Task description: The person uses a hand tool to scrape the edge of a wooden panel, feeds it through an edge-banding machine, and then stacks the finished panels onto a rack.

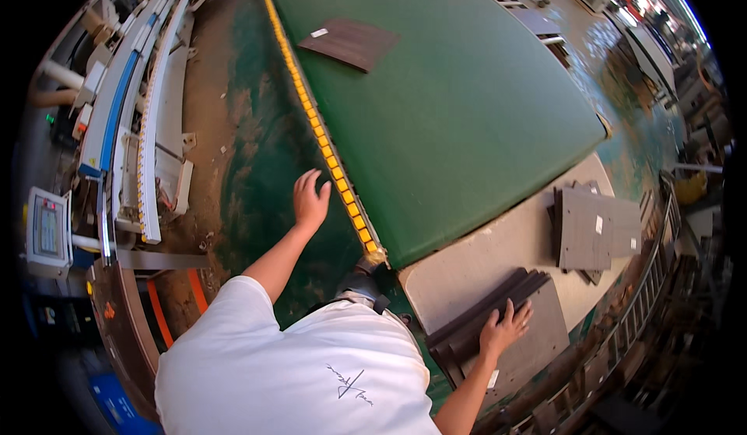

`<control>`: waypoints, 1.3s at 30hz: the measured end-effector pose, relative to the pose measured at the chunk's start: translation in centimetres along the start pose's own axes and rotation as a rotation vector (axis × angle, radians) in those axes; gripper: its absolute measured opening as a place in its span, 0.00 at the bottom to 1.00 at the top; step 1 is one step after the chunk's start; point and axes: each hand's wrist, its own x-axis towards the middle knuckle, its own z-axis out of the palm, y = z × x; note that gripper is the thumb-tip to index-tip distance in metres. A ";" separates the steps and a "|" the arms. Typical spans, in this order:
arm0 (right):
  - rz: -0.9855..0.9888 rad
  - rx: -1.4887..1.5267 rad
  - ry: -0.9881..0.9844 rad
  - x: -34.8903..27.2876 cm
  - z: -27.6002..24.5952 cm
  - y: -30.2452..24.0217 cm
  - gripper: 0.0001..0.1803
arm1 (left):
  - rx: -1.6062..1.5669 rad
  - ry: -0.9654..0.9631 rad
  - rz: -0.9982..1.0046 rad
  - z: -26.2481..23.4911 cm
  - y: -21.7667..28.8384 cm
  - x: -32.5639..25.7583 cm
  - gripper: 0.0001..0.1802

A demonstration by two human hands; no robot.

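Observation:
My right hand (506, 328) lies with its fingers spread on a stack of dark brown wood panels (537, 357) at the lower right. The stack's edges are fanned toward me, and a small white label shows beside my wrist. My left hand (311, 201) is raised over the floor, beside the conveyor's yellow-roller edge, fingers apart and holding nothing. On the green conveyor belt (467, 124) lies a single dark brown panel (350, 43) with a white label, well ahead of both hands.
A beige table (475, 260) adjoins the belt's near end and carries another panel stack (587, 229). Yellow rollers (323, 143) line the belt's left edge. At left stand a long machine (117, 116) and a control screen (49, 233). A ladder-like metal frame (622, 342) runs along the right.

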 end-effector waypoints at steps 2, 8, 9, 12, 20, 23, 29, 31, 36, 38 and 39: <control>-0.021 -0.005 0.013 -0.1 0.2 0.4 0.22 | -0.074 -0.007 0.082 0.6 1.1 4.2 0.18; -0.036 -0.076 0.062 0.3 1.4 1.2 0.21 | -0.120 -0.087 0.181 5.3 -0.9 13.9 0.17; -0.040 -0.093 0.065 0.4 1.5 1.1 0.21 | -0.053 -0.105 0.207 6.5 -2.1 15.1 0.18; -0.002 -0.113 0.084 0.8 1.9 0.4 0.20 | 0.120 -0.121 0.223 9.3 -5.8 19.7 0.20; 0.138 0.079 0.198 3.1 3.3 -7.8 0.19 | 0.518 -0.027 -0.070 11.3 -10.2 28.3 0.25; 0.077 0.241 0.116 3.4 5.0 -12.2 0.17 | 0.514 -0.092 -0.045 12.0 -9.4 28.3 0.21; 0.049 0.582 -0.242 4.8 4.6 -20.2 0.15 | 0.664 -0.328 0.255 9.3 -7.0 25.8 0.11; 0.068 0.616 -0.291 5.1 4.9 -20.5 0.14 | 0.537 -0.456 0.302 8.2 -6.1 24.8 0.07; 0.138 0.739 -0.314 6.1 7.2 -19.6 0.15 | 0.361 -0.651 0.356 6.5 -4.3 23.2 0.08; 0.257 0.870 -0.338 6.1 8.8 -18.7 0.16 | 0.270 -0.806 0.272 6.0 -4.0 23.2 0.11; 0.358 0.944 -0.363 6.4 9.3 -18.3 0.17 | 0.222 -0.904 0.255 5.3 -3.0 23.4 0.12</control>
